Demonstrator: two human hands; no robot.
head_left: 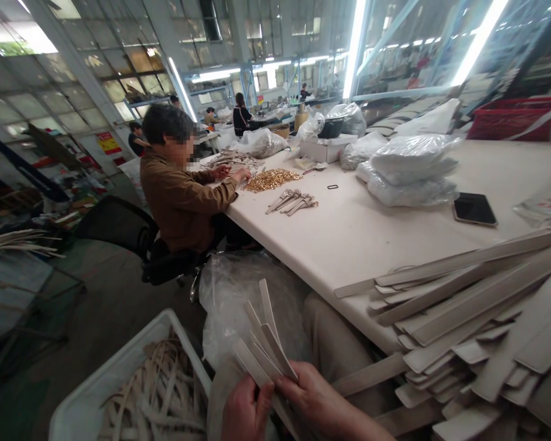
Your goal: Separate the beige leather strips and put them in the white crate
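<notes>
Between my two hands is a small fanned bunch of flat beige strips (266,346), their ends pointing up and away from me. My left hand (247,404) is closed, with thumb and fingers pinching the strips on the left of the bunch. My right hand (314,398) is closed around the strips on the right, close beside the left one. The lower part of the bunch is partly hidden by my hands. A large pile of similar beige strips (468,300) lies on the table's near right corner, some overhanging its edge.
A white bin (172,315) of tangled strips stands at lower left. On the white table (303,239) are a phone (475,209), plastic-wrapped packs (411,168), gold metal pieces (273,179) and short strap pieces (292,201). A seated co-worker (179,190) works at the table's left edge.
</notes>
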